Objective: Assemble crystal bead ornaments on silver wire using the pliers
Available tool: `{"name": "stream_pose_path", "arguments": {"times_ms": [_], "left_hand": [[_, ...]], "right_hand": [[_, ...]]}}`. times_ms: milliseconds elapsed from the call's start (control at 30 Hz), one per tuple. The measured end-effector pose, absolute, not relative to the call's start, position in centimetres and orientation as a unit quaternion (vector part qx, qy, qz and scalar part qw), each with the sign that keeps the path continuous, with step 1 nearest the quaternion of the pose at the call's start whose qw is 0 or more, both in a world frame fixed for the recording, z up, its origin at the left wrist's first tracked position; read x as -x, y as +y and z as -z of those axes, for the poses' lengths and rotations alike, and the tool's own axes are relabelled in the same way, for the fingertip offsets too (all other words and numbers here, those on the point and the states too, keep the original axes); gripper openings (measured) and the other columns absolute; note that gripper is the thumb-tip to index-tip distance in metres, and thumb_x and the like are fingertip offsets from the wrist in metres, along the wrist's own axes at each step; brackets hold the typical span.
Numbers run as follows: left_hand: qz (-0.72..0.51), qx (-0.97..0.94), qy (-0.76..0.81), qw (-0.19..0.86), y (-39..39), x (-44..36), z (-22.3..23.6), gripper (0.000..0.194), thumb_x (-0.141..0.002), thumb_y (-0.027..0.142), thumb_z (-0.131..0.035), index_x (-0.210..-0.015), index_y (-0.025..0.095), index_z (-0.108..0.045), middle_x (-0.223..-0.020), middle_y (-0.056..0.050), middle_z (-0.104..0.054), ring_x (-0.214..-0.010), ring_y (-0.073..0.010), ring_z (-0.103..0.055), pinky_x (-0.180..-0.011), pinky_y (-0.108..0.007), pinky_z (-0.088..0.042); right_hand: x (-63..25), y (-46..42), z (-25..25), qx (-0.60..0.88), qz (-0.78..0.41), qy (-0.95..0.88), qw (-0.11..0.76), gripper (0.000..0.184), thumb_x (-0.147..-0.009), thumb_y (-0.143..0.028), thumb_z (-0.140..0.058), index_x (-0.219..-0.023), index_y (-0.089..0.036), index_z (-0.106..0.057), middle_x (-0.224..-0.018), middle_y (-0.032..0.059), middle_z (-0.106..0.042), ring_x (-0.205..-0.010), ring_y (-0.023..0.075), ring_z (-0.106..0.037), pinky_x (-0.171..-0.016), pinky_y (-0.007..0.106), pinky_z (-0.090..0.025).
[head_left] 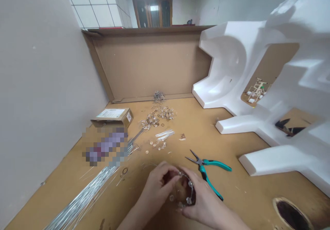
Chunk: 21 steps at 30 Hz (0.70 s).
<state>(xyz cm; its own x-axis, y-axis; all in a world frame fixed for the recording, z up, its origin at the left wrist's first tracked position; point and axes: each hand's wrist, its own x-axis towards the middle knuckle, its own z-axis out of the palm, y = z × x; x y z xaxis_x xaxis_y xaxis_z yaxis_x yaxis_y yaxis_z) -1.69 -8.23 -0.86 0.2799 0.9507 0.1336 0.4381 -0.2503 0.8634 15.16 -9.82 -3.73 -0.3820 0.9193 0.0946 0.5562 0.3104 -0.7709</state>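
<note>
Low in the middle of the head view, a wire ring strung with clear round beads [190, 184] is held between my two hands. My left hand [157, 186] pinches its upper left part, with thumb and fingers drawn together. Curled round the right side is my right hand [204, 197], its fingers partly hidden behind the ring. Needle-nose pliers with teal handles [200, 162] lie spread just beyond my right hand. Several loose clear beads [161, 145] and short silver rods [165, 134] rest farther up the table.
A bundle of long metal wires [90, 185] runs along the left. Behind it are a blurred purple item [107, 147] and a small cardboard box [129, 116]. Beaded pieces with dark rings [152, 120] lie mid-table. White foam packing [275, 157] and a dark round hole [292, 214] are at right.
</note>
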Motion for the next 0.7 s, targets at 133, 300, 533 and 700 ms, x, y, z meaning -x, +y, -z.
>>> {"name": "stream_pose_path", "arguments": {"times_ms": [133, 300, 533, 700], "left_hand": [[-0.365, -0.640, 0.494, 0.462, -7.5, 2.7, 1.1, 0.023, -0.080, 0.034, -0.050, -0.074, 0.016, -0.061, -0.067, -0.001, -0.055, -0.062, -0.0128, -0.049, -0.057, -0.022, -0.039], [-0.366, -0.585, 0.507, 0.517, -7.1, 2.6, 2.4, 0.023, -0.077, 0.035, -0.053, -0.075, 0.014, -0.059, -0.059, 0.003, -0.050, -0.051, -0.0087, -0.042, -0.047, -0.019, -0.034], [-0.355, -0.556, 0.498, 0.563, -6.4, 2.4, 3.4, 0.024, -0.078, 0.036, -0.050, -0.080, 0.013, -0.055, -0.052, 0.005, -0.048, -0.045, -0.0090, -0.044, -0.048, -0.021, -0.038], [-0.323, -0.593, 0.554, 0.486, -6.1, 4.2, 3.2, 0.020, -0.079, 0.032, -0.044, -0.088, 0.017, -0.054, -0.062, 0.003, -0.053, -0.053, -0.0121, -0.051, -0.051, -0.022, -0.040]], "right_hand": [[-15.9, -9.5, 4.5, 0.482, -0.329, -0.772, 0.252, 0.087, -0.054, -0.027, -0.070, -0.131, -0.026, -0.028, -0.131, 0.0050, -0.038, -0.119, 0.0214, -0.037, -0.098, 0.033, -0.032], [-16.3, -9.5, 4.5, 0.476, -0.293, -0.792, 0.245, 0.090, -0.058, -0.030, -0.068, -0.135, -0.023, -0.022, -0.137, 0.0069, -0.031, -0.125, 0.0226, -0.028, -0.102, 0.037, -0.028], [-15.3, -9.9, 5.1, 0.462, -0.254, -0.824, 0.209, 0.093, -0.055, -0.027, -0.069, -0.136, -0.020, -0.023, -0.138, 0.0087, -0.031, -0.126, 0.0239, -0.026, -0.104, 0.038, -0.024], [-15.5, -9.9, 5.5, 0.472, -0.274, -0.812, 0.208, 0.092, -0.059, -0.031, -0.067, -0.137, -0.019, -0.019, -0.140, 0.0087, -0.027, -0.127, 0.0238, -0.024, -0.104, 0.038, -0.025]]}}
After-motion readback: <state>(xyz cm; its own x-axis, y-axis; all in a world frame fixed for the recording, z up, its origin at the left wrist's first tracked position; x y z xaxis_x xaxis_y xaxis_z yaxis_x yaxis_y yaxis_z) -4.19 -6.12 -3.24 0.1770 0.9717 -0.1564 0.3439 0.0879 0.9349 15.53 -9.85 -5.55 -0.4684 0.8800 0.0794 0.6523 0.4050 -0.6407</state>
